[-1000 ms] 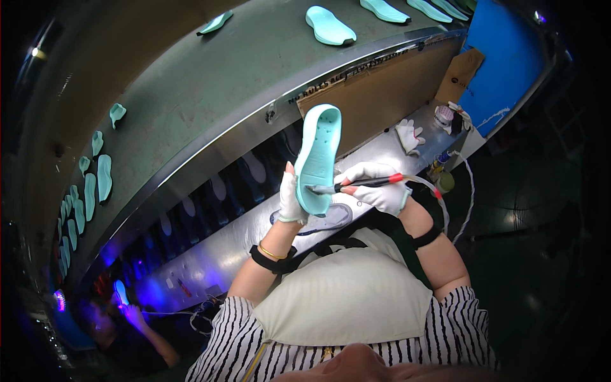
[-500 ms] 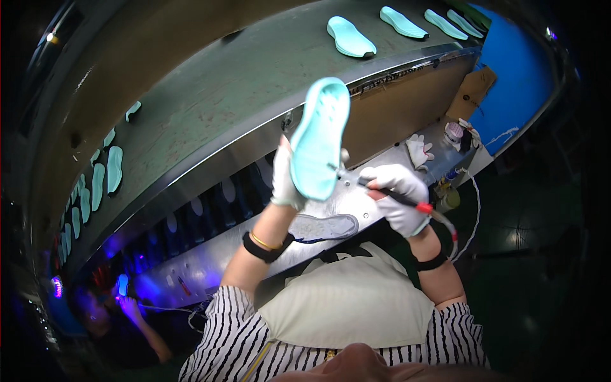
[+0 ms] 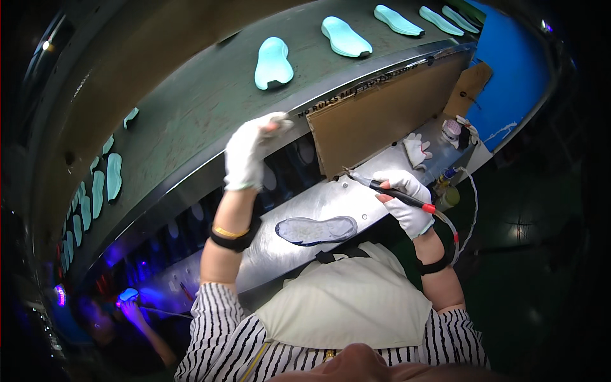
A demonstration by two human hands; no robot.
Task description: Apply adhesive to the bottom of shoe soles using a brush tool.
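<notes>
Grey conveyor belt (image 3: pixel 191 121) above steel bench (image 3: pixel 331 204).

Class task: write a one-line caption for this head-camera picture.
Gloved left hand reaches toward the conveyor belt; right hand holds a pen tool.

A brown cardboard panel (image 3: pixel 375 124) stands upright at the back of the metal surface (image 3: pixel 331 200), just under the conveyor edge, roughly rectangular and plain. A narrow strip label (image 3: pixel 375 86) with dark lettering on a pale ground runs along the conveyor's rim directly above it. To the right, a smaller brown cardboard piece (image 3: pixel 468 89) leans against a blue panel (image 3: pixel 509 76).
</notes>
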